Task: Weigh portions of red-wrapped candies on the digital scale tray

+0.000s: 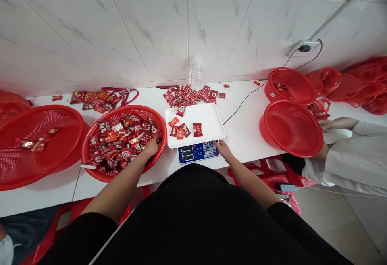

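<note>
My left hand reaches over the near right side of a red mesh basket full of small wrapped candies. Its fingertips are down among the wrappers, so whether they grip a candy is hidden. In front of me a blue digital scale carries a white tray. Several red candy packets lie spread on that tray, mostly toward its left and near side. My right hand rests at the right edge of the scale's keypad, fingers stretched out and holding nothing.
Behind the tray sit a heap of red packets and a clear bottle. Another red basket is at left. At right, a person's hand is beside a red basket. A black cable crosses the table.
</note>
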The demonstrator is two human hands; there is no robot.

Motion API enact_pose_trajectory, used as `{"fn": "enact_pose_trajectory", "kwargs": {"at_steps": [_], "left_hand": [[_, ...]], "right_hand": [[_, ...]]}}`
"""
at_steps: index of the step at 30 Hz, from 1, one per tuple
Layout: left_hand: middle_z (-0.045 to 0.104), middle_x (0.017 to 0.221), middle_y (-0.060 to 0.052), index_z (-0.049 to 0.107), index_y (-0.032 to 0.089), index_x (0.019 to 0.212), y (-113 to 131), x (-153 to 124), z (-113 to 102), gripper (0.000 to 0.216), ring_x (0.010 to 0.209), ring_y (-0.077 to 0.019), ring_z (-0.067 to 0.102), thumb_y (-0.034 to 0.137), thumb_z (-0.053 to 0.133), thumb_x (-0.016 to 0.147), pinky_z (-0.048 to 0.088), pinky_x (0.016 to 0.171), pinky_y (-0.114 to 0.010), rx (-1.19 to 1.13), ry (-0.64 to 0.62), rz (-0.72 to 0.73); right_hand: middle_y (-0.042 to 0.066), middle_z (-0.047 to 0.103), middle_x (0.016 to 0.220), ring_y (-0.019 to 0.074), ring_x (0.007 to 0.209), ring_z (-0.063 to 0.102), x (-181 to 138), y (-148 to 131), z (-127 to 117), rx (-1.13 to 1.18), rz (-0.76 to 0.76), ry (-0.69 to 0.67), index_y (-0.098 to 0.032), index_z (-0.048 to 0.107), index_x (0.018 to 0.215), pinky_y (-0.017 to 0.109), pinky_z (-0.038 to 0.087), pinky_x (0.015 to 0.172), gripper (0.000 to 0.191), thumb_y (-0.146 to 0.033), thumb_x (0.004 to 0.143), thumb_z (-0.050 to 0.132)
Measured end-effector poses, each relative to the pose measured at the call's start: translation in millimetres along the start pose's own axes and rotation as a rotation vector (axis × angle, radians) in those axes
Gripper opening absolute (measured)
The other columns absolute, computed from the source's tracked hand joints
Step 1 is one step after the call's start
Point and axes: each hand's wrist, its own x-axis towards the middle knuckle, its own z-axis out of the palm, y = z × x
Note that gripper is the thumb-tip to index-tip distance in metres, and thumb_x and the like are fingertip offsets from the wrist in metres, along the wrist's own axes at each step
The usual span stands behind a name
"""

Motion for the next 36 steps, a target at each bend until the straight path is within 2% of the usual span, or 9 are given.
{"fn": "enact_pose_trajectory", "kwargs": {"at_steps": [19, 24, 36], "left_hand": [[0.063, 0.121, -0.013, 0.058, 0.017, 0.121, -11, 7, 1, 0.043, 0.104, -0.0274, 0.062, 0.025, 0.056, 0.078, 0.047, 0.089, -0.034, 0.060, -0.054, 0.024], [0.064, 0.119, -0.013, 0.058, 0.018, 0.120, -14, 8, 2, 0.041, 0.102, -0.0279, 0.063, 0.026, 0.053, 0.080, 0.048, 0.086, -0.034, 0.071, -0.047, 0.018], [0.068, 0.111, -0.010, 0.061, 0.019, 0.115, -11, 8, 3, 0.040, 0.096, -0.0249, 0.065, 0.026, 0.060, 0.076, 0.049, 0.083, -0.030, 0.022, -0.021, 0.009]], "right_hand": [[0.005, 0.066, 0.106, 0.0199, 0.089, 0.064, 3, 2, -1, 0.041, 0.007, -0.040, -0.022, 0.053, 0.119, 0.030, 0.049, 0.079, 0.055, -0.059, 0.079, 0.051], [0.005, 0.066, 0.105, 0.0198, 0.089, 0.064, 4, 3, -1, 0.032, 0.002, -0.037, -0.022, 0.054, 0.118, 0.030, 0.049, 0.079, 0.054, -0.060, 0.079, 0.052], [0.005, 0.066, 0.106, 0.0195, 0.090, 0.064, 1, 0, -2, 0.015, 0.010, -0.034, -0.022, 0.052, 0.120, 0.030, 0.048, 0.080, 0.056, -0.059, 0.078, 0.051]]}}
